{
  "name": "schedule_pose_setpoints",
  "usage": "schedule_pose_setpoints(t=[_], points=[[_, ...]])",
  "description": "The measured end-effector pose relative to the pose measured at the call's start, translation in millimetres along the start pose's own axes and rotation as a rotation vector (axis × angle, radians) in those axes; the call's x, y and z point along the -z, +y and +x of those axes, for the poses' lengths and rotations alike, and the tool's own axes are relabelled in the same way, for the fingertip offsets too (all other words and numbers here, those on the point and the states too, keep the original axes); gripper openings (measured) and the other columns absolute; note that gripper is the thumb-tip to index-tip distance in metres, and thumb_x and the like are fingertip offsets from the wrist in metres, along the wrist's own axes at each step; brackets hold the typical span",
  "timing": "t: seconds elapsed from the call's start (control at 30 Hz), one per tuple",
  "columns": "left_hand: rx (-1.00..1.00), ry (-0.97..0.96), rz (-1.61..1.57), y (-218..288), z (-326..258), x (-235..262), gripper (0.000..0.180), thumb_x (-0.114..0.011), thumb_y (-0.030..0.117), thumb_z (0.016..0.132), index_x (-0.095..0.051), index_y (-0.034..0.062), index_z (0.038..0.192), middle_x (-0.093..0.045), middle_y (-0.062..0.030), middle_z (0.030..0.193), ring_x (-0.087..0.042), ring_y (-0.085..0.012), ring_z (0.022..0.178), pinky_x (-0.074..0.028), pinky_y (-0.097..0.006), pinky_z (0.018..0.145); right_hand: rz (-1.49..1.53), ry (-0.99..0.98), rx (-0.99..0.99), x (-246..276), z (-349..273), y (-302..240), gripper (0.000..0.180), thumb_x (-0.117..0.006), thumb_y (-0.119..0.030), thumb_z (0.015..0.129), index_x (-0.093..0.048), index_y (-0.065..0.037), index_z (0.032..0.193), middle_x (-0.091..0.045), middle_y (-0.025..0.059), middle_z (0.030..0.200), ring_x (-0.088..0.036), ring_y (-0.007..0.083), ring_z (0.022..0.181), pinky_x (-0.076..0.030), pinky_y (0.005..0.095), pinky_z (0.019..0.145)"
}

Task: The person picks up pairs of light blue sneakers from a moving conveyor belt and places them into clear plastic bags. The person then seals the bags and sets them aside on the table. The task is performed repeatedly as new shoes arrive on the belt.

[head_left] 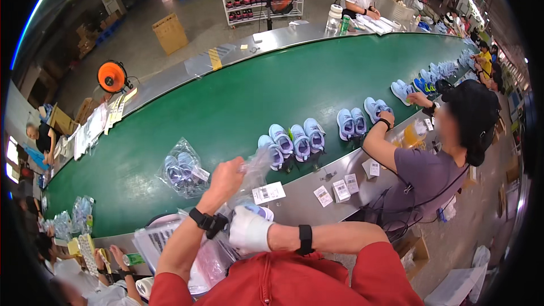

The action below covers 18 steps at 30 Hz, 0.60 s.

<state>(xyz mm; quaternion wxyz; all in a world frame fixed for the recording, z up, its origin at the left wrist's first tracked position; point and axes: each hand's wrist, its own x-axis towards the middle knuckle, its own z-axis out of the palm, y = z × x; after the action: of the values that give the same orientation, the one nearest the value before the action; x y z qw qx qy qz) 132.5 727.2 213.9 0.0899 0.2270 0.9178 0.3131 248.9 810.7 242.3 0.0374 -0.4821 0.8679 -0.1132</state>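
Your L grip (pixel 228 178) pinches clear bag (pixel 256 169), R grip (pixel 249 230) gloved, can't tell its hold; pull too wide & it could snag blue shoes (pixel 300 144) nr frame ctr.

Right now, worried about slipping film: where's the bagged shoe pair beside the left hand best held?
Likely a grip around both shoes, through the clear bag, from the person's side: they sit side by side, while the film flares loosely around them.
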Motion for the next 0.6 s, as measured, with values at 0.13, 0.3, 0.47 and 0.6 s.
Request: schedule_pose_setpoints(t=[0.13, 0.3, 0.47, 0.6], points=[[-0.121, -0.160, 0.107, 5.1, -6.8, 3.9, 0.020, -0.051, 0.003, 0.071, -0.059, 0.0044, 0.090, -0.060, -0.0245, 0.076, -0.057, -0.0443, 0.077, -0.044, -0.049, 0.064, 0.019, 0.107, 0.170, -20.9, 12.8, 1.5, 0.022, -0.064, -0.033, 0.055, -0.064, -0.012, 0.055, -0.059, 0.0067, 0.058, -0.058, 0.0247, 0.060, -0.043, 0.0389, 0.066], [-0.120, -0.175, -0.073, 21.8, -25.8, 21.6, 0.021, -0.050, 0.002, 0.072, -0.060, 0.0019, 0.090, -0.060, -0.0232, 0.075, -0.057, -0.0435, 0.074, -0.046, -0.041, 0.062, 0.299, 0.090, -0.147, -68.1, 8.0, 61.2, 0.030, -0.065, -0.036, 0.062, -0.067, -0.012, 0.079, -0.063, 0.0088, 0.073, -0.062, 0.0289, 0.072, -0.048, 0.0414, 0.068], [0.015, 0.057, -0.118, 9.6, -69.5, 7.7, 0.018, -0.056, 0.006, 0.070, -0.059, 0.0051, 0.087, -0.054, -0.0213, 0.059, -0.056, -0.0388, 0.055, -0.043, -0.043, 0.049, -0.023, 0.475, -0.504, -78.0, -4.6, 82.2, 0.040, -0.064, -0.040, 0.068, -0.062, -0.014, 0.098, -0.063, 0.0102, 0.091, -0.060, 0.0261, 0.085, -0.047, 0.0409, 0.074], [-0.346, 0.031, -0.326, 45.3, -118.6, -69.0, 0.027, -0.055, 0.001, 0.067, -0.060, 0.0061, 0.093, -0.054, -0.0202, 0.062, -0.055, -0.0365, 0.052, -0.044, -0.040, 0.047, 0.445, 0.593, -0.584, -111.4, 6.5, 86.9, 0.032, -0.059, -0.034, 0.074, -0.061, -0.011, 0.097, -0.063, 0.0098, 0.096, -0.059, 0.0266, 0.088, -0.046, 0.0419, 0.075]])
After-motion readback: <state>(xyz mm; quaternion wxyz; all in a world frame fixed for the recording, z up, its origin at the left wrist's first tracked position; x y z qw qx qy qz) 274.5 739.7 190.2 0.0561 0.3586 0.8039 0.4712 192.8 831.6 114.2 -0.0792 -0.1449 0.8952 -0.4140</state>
